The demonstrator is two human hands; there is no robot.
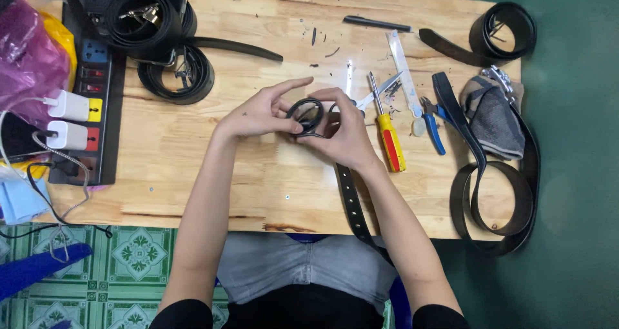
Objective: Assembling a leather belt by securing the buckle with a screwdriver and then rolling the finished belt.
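Note:
Over the middle of a wooden table (193,174), both my hands work on a black belt (351,206). Its end is curled into a small loop (308,113) between my fingers, and the strap with punched holes trails toward me off the table's front edge. My left hand (261,113) pinches the loop from the left, index finger stretched out. My right hand (348,132) grips it from the right.
Rolled black belts (158,32) lie at the back left beside a power strip (90,110) with white chargers. Right of my hands lie a red-yellow screwdriver (389,135), scissors (377,92), blue-handled pliers (433,124), a grey cloth (496,119) and more belts (496,200).

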